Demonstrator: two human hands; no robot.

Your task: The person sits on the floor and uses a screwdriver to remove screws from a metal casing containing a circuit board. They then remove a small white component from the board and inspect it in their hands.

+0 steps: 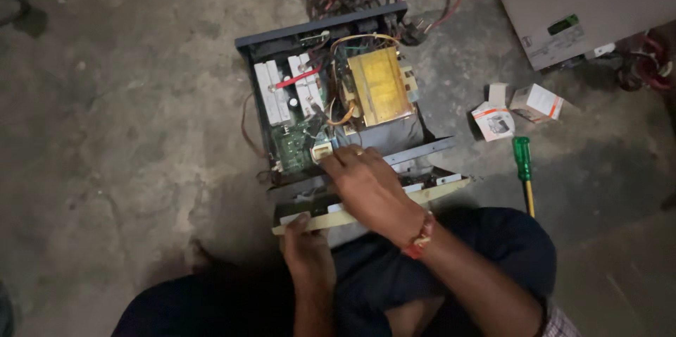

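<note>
The opened inverter chassis (pixel 331 90) sits on the concrete floor (pixel 127 97) just in front of the person's knees, lid off, its yellow-wrapped transformer (pixel 379 85) and 2 white heat-sink blocks (pixel 289 90) exposed; the green circuit board (pixel 292 147) lies at the near left corner. The right hand (pixel 370 185) reaches over the near edge, fingers curled down at a small white connector (pixel 322 152) beside that board; whether it pinches the connector I cannot tell. The left hand (pixel 304 242) grips the cream front panel (pixel 366 207), which hangs tilted off the chassis's near side. I judge the step to be work on the panel's wiring at the board; the next move would call for a firm, straight pull or push on that connector while the panel is kept steady. A green-handled screwdriver (pixel 522 161) and 2 small cartons (pixel 517 111) lie to the right.
</note>
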